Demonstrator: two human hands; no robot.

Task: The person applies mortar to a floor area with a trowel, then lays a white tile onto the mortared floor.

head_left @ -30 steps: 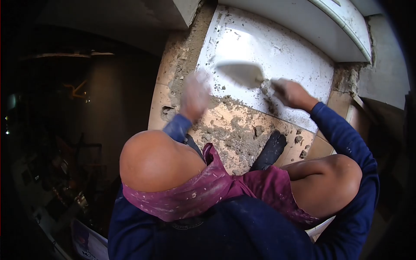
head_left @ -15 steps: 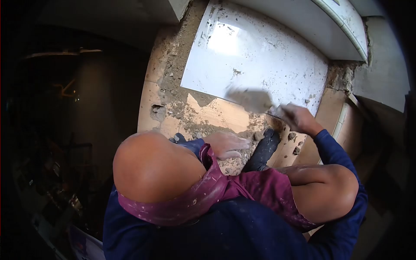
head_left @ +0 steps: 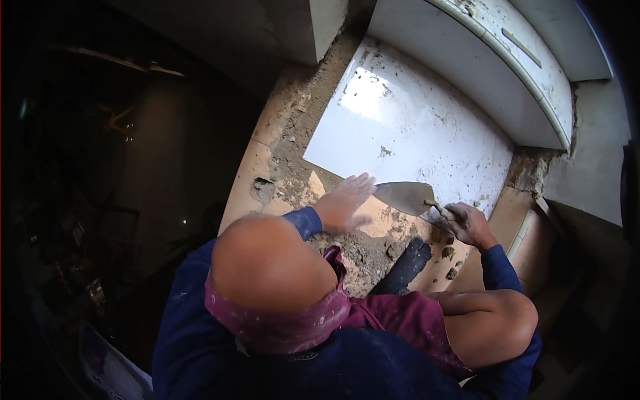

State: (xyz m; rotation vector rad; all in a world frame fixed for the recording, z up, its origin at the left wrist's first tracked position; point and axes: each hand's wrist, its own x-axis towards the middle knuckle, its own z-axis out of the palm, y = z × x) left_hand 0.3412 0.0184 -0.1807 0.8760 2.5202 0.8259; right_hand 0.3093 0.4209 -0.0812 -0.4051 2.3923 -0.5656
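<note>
My right hand (head_left: 471,225) is wrapped round the handle of a pointed trowel (head_left: 405,197). The trowel's broad blade lies over the front edge of a large white tile (head_left: 413,137), its tip directed left. Close to that tip, my left hand (head_left: 344,203) reaches forward with fingers stretched out and nothing in them, near the tile's front edge. Specks of mortar and dirt are scattered across the glossy tile. Below both hands, crumbly grey mortar (head_left: 365,257) covers part of the tan floor.
A white tiled step (head_left: 493,73) with a rounded edge rises behind the tile. My dark shoe (head_left: 407,263) rests on the floor beside lumps of mortar (head_left: 448,252). A grey block (head_left: 330,27) stands at the upper left, and a broken hole (head_left: 263,187) marks the floor.
My left hand has moved up from the mortar by my foot to the tile's front edge. The trowel, blurred before, is now steadier at that edge. The view has shifted.
</note>
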